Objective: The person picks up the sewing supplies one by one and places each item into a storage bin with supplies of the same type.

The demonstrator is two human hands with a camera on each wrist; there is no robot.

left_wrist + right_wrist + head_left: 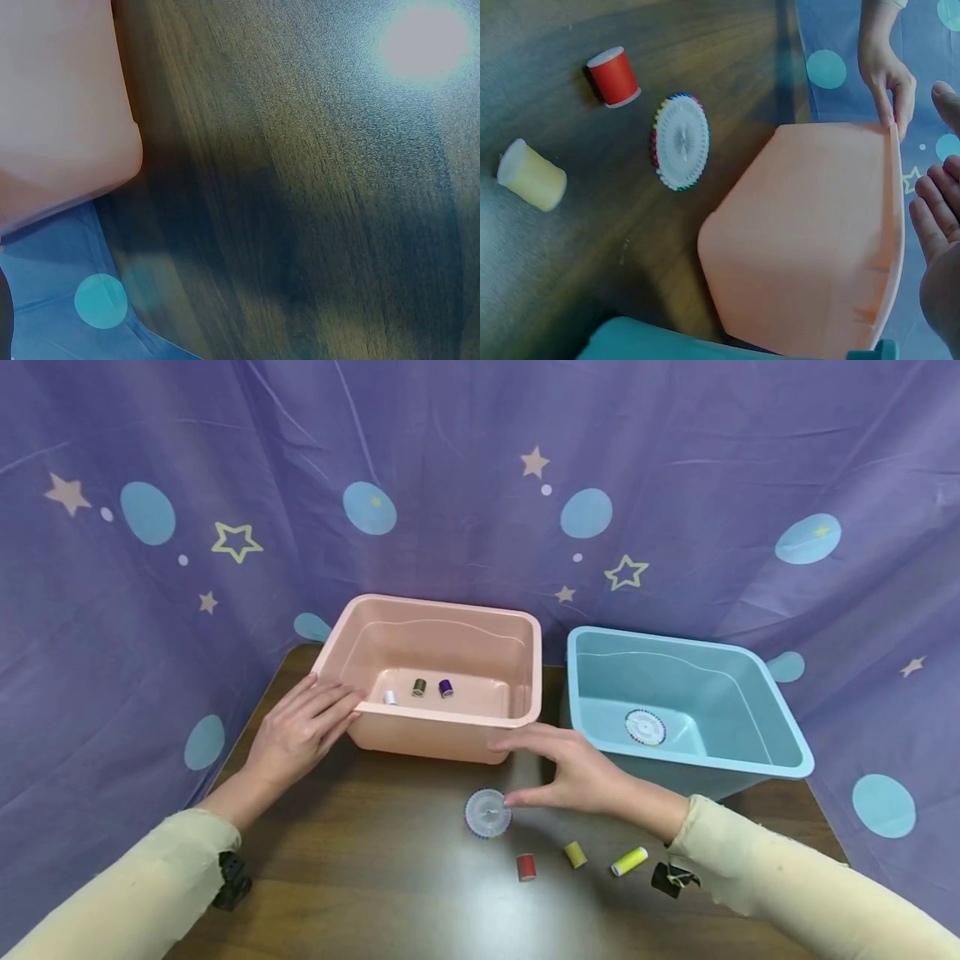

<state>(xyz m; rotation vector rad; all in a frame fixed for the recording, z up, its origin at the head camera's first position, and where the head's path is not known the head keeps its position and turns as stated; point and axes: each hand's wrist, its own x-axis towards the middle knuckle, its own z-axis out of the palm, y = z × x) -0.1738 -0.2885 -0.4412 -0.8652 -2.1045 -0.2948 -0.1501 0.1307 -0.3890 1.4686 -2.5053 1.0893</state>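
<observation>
My left hand [300,727] grips the rim of the pink bin [427,739] at its front left corner. In the right wrist view, that hand's fingers [891,94] pinch the bin's edge. My right hand [577,772] is empty, thumb and fingers spread apart, in front of the bin's right corner. Below and left of its thumb lies a round wheel of pearl-headed pins [487,814] on the table. Inside the pink bin are a white thread spool [390,697], an olive spool [418,687] and a purple spool [446,688].
The blue bin [690,760] stands to the right, with another pin wheel [645,727] inside. On the wooden table [360,860] lie a red spool [527,867], a mustard spool [575,855] and a bright yellow spool [629,861]. A purple curtain [450,460] hangs behind.
</observation>
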